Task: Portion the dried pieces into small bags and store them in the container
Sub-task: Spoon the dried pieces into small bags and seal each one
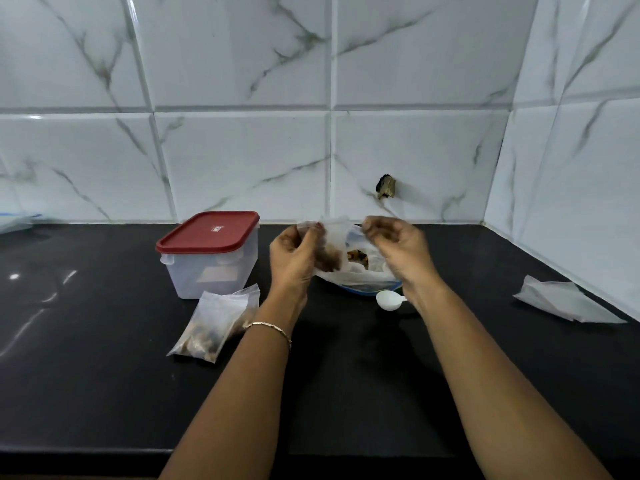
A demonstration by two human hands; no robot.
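Up above the black counter (104, 375), both hands hold one small bag (332, 244) by its top edge — the left hand (294, 258) pinches the left corner, the right hand (398, 251) pinches the right, fingers curled shut on the plastic. The small bag is thin, cloudy-clear film, and a dark brown clump of dried pieces sits in its lower half, sagging the bottom. Behind it, at about twelve o'clock from the wrists, a larger open bag (363, 275) rests on a blue-rimmed dish, with more brown pieces showing inside. A white spoon (389, 300) lies on the counter just beside the right wrist. At roughly ten o'clock from the hands stands the container (211, 268) — clear walls, red lid (207, 232) pressed on, something pale visible through its side. Near its front, a filled bag (214, 323) lies flat, wrinkled and translucent, brown pieces gathered at its near end. Well apart at three o'clock, empty bags (564, 303) lie by the tiled wall (242, 150). A thin bracelet (270, 329) circles the left wrist.
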